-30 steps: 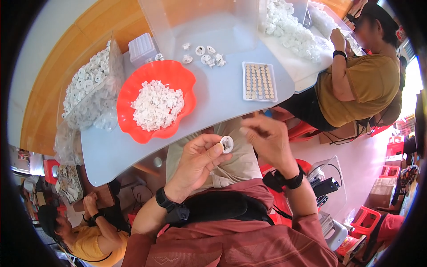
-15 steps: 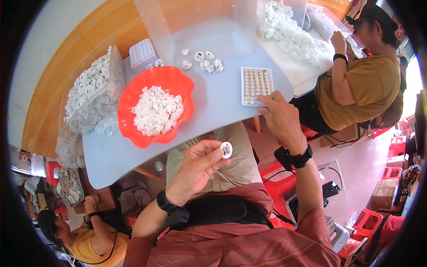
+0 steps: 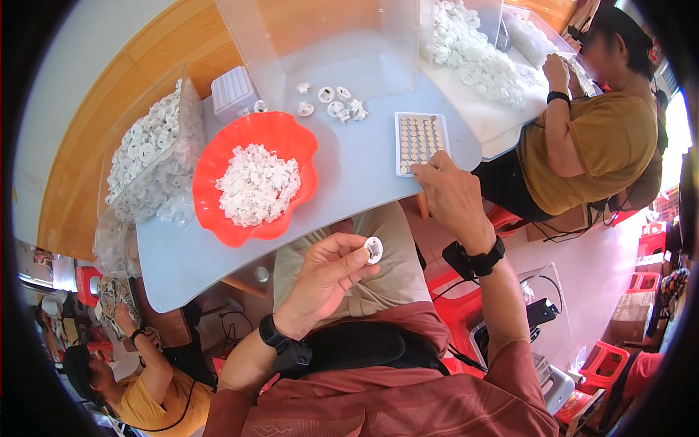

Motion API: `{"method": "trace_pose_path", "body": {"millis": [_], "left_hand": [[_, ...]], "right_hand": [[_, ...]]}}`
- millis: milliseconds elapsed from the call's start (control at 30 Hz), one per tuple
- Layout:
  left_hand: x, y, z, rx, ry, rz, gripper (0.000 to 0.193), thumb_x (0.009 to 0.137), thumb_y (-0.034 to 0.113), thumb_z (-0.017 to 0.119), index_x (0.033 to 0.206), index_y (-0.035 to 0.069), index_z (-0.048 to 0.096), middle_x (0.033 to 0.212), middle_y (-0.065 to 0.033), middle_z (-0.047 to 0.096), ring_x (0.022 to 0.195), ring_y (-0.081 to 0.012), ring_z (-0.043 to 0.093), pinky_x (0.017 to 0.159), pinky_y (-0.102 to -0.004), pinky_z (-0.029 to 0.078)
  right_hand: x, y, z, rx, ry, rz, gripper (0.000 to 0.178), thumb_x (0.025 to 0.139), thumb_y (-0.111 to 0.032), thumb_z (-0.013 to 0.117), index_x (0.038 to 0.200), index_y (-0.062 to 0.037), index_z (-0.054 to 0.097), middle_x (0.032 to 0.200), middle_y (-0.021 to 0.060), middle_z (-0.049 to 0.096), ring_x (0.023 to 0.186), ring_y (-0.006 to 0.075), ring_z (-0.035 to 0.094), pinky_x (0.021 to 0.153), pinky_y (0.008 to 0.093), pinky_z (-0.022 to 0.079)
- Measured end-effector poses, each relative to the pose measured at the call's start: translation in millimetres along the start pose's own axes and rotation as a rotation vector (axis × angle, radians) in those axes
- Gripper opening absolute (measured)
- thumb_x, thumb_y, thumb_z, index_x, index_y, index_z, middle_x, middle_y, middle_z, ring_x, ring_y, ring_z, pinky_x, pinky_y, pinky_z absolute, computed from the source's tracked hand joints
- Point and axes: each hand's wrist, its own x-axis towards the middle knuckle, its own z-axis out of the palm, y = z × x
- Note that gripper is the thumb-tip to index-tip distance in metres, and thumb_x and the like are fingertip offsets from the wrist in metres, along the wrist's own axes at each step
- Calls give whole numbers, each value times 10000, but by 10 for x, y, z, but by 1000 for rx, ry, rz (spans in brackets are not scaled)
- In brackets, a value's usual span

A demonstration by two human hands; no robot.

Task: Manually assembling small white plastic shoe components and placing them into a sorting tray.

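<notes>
Between the thumb and fingers of my left hand [image 3: 328, 278] is a small round white plastic part [image 3: 373, 250] with a cut-out in its face, held above my lap. My right hand [image 3: 457, 204] reaches to the near edge of a shallow white tray [image 3: 399, 149] with rows of small round pale discs [image 3: 420, 137]. Its thumb and forefinger are pinched together there; what is between them, if anything, is too small to make out. A red scalloped bowl [image 3: 209, 175] stands left on the table, heaped with small white plastic pieces [image 3: 258, 183].
Several loose round white parts [image 3: 338, 109] lie before a large clear bin [image 3: 320, 62]. At the left are a clear box of white rings [image 3: 145, 149] and a pale gridded block [image 3: 234, 89]. Co-workers sit at the right [image 3: 597, 138] and lower left [image 3: 160, 390].
My right hand has drawn back slightly toward me, from over the tray's discs to its near edge, fingers pinched closer. The white part in my left hand has tilted slightly.
</notes>
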Motion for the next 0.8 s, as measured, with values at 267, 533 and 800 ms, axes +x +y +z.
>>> {"method": "trace_pose_path", "body": {"millis": [267,533,800], "left_hand": [[10,-5,-19,-29,-14,7,160,941,46,633,1099,34,653,1076,-97,687,973,-188,681,867,-344,606],[38,6,-77,-30,7,3,164,955,82,624,1111,38,649,1097,-99,685,977,-188,681,863,-349,607],[28,-21,-82,-52,10,-14,168,960,91,618,1116,37,647,1092,-96,686,974,-177,682,864,-348,609]], "right_hand": [[-15,-26,10,87,43,-20,141,903,-99,554,992,-101,663,921,103,579,734,343,630,625,445,504],[-264,-293,29,785,3,255,138,900,-76,658,1017,-7,685,926,109,691,764,166,655,662,291,497],[-470,-574,-30,1127,-78,168,161,860,-15,713,1021,-2,705,963,54,693,824,92,605,685,236,482]]}}
